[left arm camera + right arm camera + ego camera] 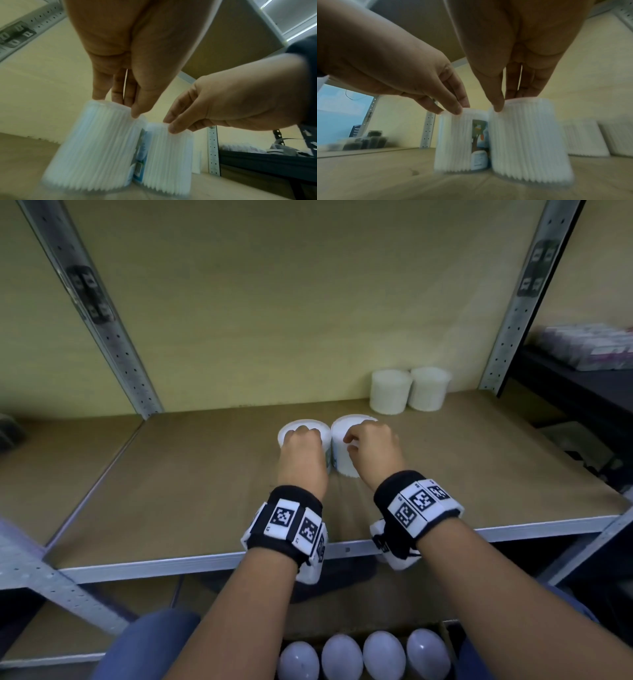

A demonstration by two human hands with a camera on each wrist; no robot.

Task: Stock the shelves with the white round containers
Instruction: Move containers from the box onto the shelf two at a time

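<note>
On the brown shelf board, mid-depth, two white round containers stand side by side, touching or nearly so. Left hand comes down over the left container, fingertips gripping its top rim. Right hand does the same on the right container. Both hands are partly closed, fingers pointing down and pinching the lids from above.

Head view only: two more white containers stand together at the back right of the shelf, near the rear upright, well apart from the held pair. Below the shelf edge, a row of four white rounded tops shows in a box; what they are is unclear. Black wristbands with printed square markers sit on both wrists.

Left wrist view shows what the head view hides: ribbed, pleated white sides on both containers, and a strip of blue printed label on the left one, facing the gap between them. Thumb and fingers land on the rim. Blurred.

Right wrist view shows that label better: a picture with a tree-like shape on the left container. Both bases sit flat on the board. The back pair appears at right, blurred. Dark items in clear packs sit on the neighbouring shelf at left.
</note>
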